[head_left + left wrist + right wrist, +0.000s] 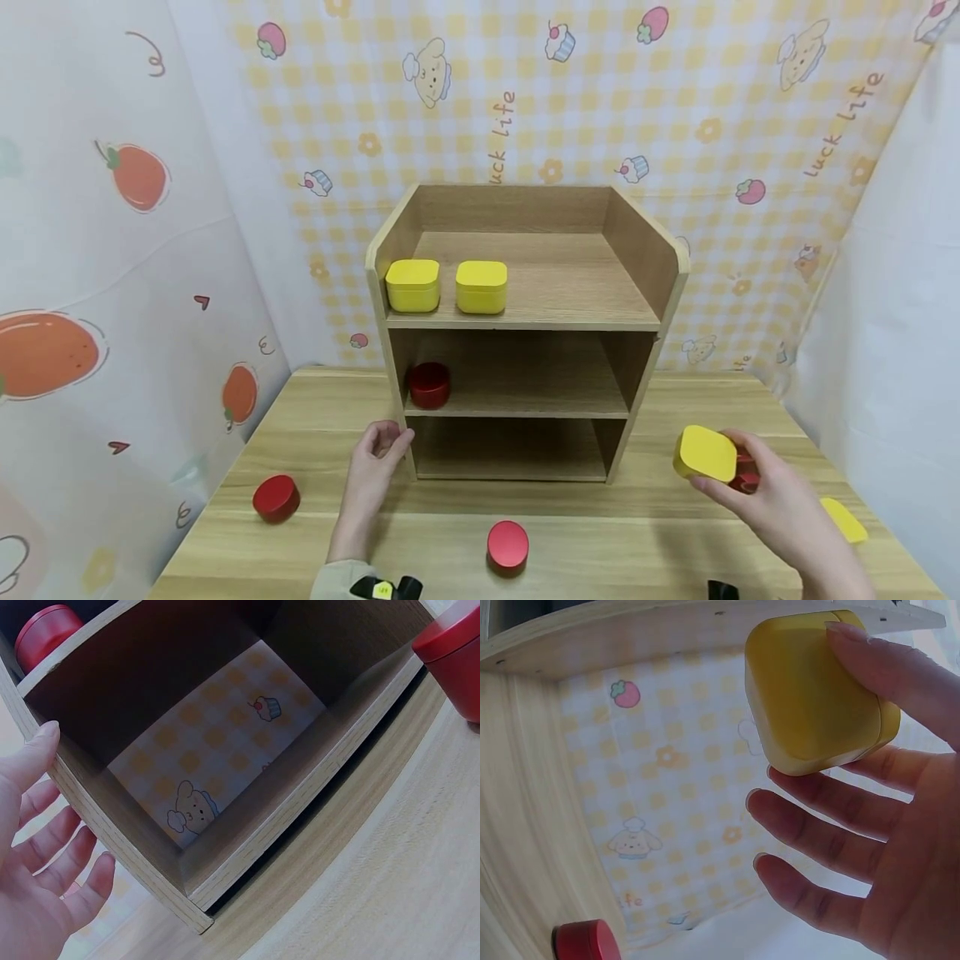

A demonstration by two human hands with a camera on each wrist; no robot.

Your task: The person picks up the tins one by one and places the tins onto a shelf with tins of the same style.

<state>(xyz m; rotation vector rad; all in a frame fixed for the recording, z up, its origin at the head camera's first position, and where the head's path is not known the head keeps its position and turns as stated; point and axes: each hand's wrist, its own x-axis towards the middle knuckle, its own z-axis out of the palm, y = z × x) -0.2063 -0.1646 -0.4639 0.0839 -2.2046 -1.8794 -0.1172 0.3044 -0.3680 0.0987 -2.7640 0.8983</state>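
My right hand (783,500) pinches a yellow rounded-square tin (705,454) between thumb and fingers, raised over the table right of the wooden shelf (517,323). In the right wrist view the thumb lies on one side of the tin, and the lower fingers spread free beneath it. My left hand (375,458) is at the shelf's left side panel. Its thumb touches the panel's front edge in the left wrist view, the other fingers loosely bent along the outer side. Two yellow tins (412,286) (482,287) stand on the top tier, and a round red tin (430,385) on the middle tier's left end.
On the table, a round red tin (277,498) lies at the left and another red tin (507,547) at front centre. Behind my right hand shows part of a red tin (746,473). A yellow tin (844,520) sits at the right edge, partly hidden by the wrist. Patterned cloth hangs behind.
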